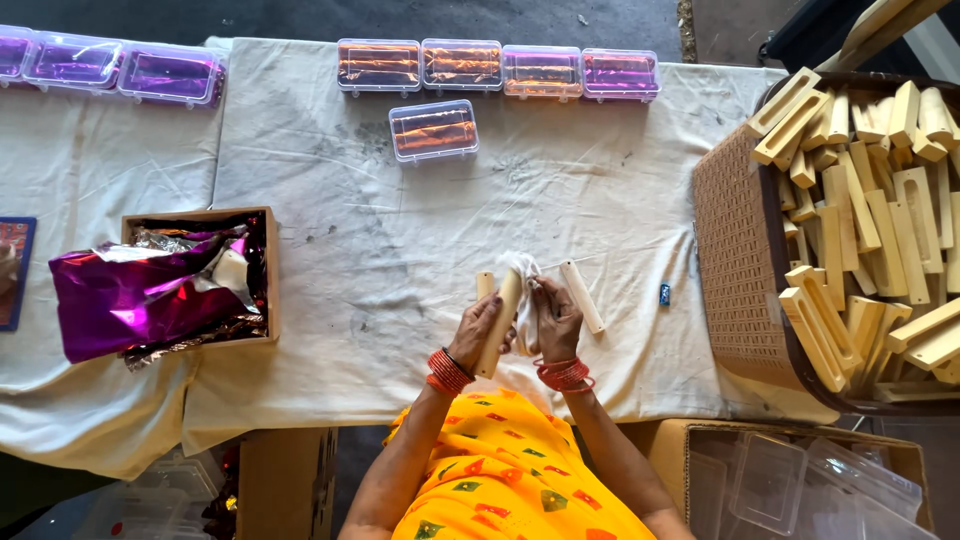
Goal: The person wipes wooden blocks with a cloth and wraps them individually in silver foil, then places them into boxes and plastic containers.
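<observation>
Head view: the left hand (478,328) has its grip clamped around a pale, long wooden block (499,322) held upright over the cloth-covered desk (380,250), while the right hand (556,318) pinches a white cloth (524,285) against the block's upper end.

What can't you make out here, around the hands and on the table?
- Head view: what the white wrap encloses between the left hand and right hand; fingers cover it.
- Small blue thing on the cloth: too small to identify.
- Basket of wooden pieces: cut off by the right edge.
- Contents of the clear boxes: blurred by glare.
</observation>
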